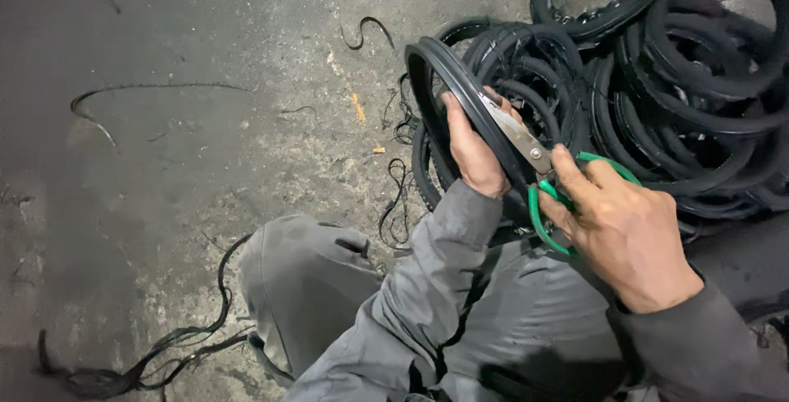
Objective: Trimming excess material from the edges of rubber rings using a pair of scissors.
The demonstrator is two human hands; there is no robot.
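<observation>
My left hand (472,151) grips a black rubber tyre ring (436,61) by its rim and holds it upright in front of me. My right hand (620,225) holds scissors with green handles (542,205). The metal blades (514,131) lie against the ring just right of my left thumb. Both arms wear grey sleeves, and my grey-trousered knee (304,279) shows below.
A tangled heap of black rubber tyres (682,81) fills the upper right. Thin black rubber strips lie on the stained concrete floor: one long curl (148,88) at upper left, a bundle (156,361) at lower left, small scraps (399,196) near the ring.
</observation>
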